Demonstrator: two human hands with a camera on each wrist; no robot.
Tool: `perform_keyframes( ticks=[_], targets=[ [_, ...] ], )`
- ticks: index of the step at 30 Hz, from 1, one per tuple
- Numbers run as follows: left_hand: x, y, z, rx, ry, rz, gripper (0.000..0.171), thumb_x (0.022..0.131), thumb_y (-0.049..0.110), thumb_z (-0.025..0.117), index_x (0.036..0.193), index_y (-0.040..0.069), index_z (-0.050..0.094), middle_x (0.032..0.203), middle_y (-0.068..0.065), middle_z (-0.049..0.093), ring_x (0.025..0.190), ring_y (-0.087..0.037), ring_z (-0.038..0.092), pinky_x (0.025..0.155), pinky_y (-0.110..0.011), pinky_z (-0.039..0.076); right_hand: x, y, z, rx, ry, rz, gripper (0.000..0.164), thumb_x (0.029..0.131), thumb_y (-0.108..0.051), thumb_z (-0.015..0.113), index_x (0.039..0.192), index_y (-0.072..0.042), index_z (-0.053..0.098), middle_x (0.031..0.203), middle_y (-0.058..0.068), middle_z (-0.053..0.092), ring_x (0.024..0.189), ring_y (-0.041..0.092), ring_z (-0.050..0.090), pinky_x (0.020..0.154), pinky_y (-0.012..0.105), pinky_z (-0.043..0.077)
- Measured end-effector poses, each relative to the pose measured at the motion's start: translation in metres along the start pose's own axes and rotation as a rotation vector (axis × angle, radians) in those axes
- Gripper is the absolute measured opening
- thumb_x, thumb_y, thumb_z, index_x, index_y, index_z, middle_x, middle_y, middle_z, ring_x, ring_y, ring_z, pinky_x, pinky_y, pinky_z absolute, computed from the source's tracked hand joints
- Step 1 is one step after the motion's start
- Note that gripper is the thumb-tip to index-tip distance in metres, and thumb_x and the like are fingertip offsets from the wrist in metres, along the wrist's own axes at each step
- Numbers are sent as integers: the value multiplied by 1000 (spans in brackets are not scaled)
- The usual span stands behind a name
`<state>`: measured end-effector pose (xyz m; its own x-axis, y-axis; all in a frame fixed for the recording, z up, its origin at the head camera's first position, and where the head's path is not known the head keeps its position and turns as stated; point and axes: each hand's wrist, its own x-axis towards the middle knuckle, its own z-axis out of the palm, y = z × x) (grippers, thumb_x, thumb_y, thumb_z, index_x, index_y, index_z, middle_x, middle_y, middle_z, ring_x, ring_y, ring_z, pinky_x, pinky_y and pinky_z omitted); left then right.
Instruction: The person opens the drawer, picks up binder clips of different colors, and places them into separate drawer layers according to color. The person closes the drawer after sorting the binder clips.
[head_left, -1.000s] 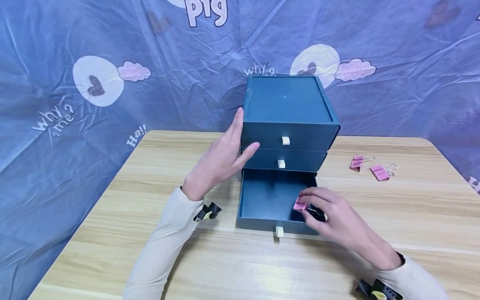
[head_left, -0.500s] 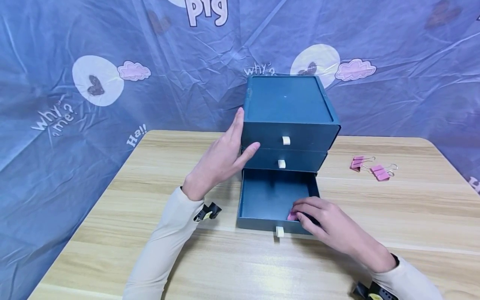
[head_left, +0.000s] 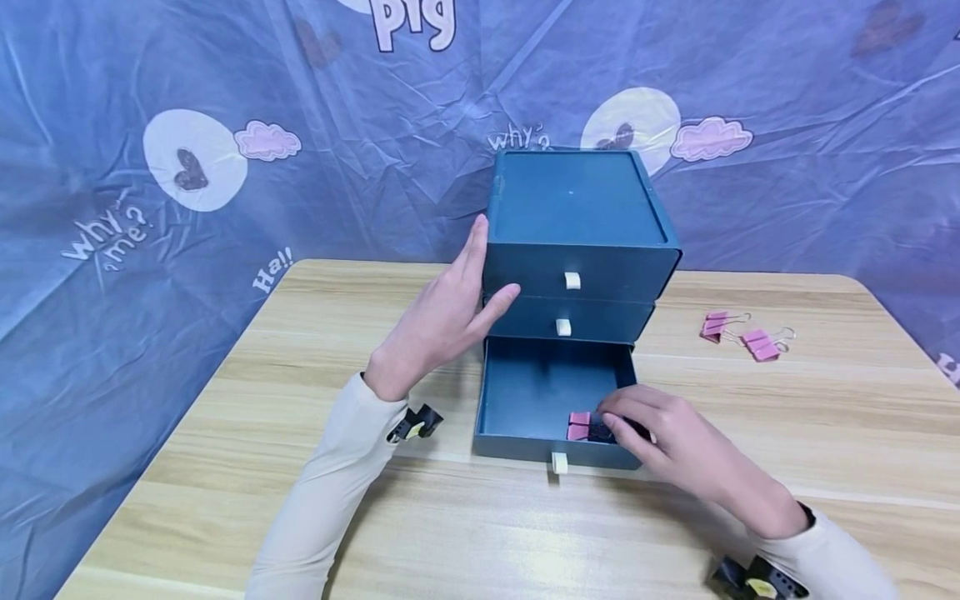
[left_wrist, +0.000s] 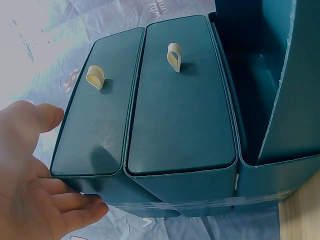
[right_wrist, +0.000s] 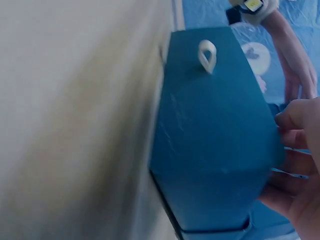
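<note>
In the head view a dark teal drawer cabinet [head_left: 577, 200] stands on the table, its bottom drawer [head_left: 517, 392] pulled out. My left hand [head_left: 435, 329] rests along the cabinet's left side, fingers straight and thumb at the front. In the left wrist view, the fingers [left_wrist: 80, 210] lie by the cabinet's edge. A pink binder clip [head_left: 578, 426] lies in the drawer's front right part. Just right of it, my right hand [head_left: 667, 433] reaches over the drawer's right wall with loosely bent fingers, apart from the pink part. The fingers hide that corner.
Two more pink binder clips [head_left: 761, 345] lie on the wooden table [head_left: 750, 433] right of the cabinet. Cream pull tabs [head_left: 572, 281] stick out from the drawer fronts. A blue printed cloth [head_left: 375, 167] hangs behind the table.
My right hand lowered the pink binder clip to the drawer's front, let it go and drew back slightly to the right. The left hand has stayed in place.
</note>
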<state>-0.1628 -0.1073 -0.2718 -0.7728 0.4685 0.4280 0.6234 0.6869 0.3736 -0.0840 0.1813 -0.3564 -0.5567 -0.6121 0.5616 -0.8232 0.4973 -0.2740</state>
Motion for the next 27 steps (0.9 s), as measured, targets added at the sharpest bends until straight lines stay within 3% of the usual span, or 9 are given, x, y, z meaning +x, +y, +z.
perform_keyframes(
  ticks=[10,21,24,27],
  targets=[
    [0,0,0,1,5,-1,80,102,45,41,153,-1,0,161,-13,5,145,-21,19,115,-30,20,-8,21,-31,-42,118,101,25,77,8,69,97,-7,73,94,1,71,90,17,67,93,6,39],
    [0,0,1,-2,7,2,80,102,44,42,153,-2,0,161,-13,5,145,-21,19,115,-30,20,-31,56,-53,-176,206,259,21,78,8,67,95,-3,71,90,10,71,98,-15,50,88,2,31],
    [0,0,1,-4,7,1,80,102,44,42,153,-2,0,161,-13,5,145,-20,18,116,-30,20,-38,67,-58,-228,228,321,20,79,5,67,98,-2,71,91,11,71,94,-15,47,85,3,29],
    [0,1,1,-3,11,4,80,102,43,42,153,-2,0,161,-15,6,145,-21,17,116,-30,20,-44,79,-63,-263,247,369,22,79,4,66,100,-1,70,94,15,70,88,-4,50,80,9,31]
  ],
)
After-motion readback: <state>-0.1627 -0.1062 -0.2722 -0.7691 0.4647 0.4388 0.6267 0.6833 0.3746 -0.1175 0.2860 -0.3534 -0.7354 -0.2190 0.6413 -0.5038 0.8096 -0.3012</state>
